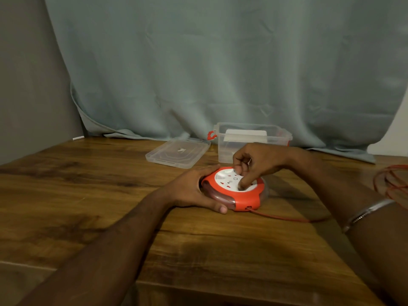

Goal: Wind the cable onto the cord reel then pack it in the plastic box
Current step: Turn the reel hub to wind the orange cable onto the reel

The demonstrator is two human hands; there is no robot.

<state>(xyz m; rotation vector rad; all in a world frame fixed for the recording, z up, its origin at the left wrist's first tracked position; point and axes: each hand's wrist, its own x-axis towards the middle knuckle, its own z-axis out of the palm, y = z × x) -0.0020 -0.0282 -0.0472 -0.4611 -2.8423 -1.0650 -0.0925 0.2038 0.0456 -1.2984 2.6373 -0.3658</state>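
Holding the reel [236, 191] flat on the bench [110, 195], my left hand [192, 191] curls round its left edge in a firm grip, thumb at the near rim. My right hand [256, 164] is bent over the white top, one finger pressed down into it, gripping nothing. The cable [287, 217] leaves the reel's near side toward loose loops at right; the box [254, 140] stands open behind, its lid [178, 152] beside it.

Two bare forearms reach forward over the desk. The left hand [189, 191] lies on its side, palm inward, fingers and thumb curved in a cupping hold. The right hand [257, 163] hovers palm down, wrist bent, fingers curled, one fingertip pressing down. A metal bangle [366, 214] circles the right forearm.
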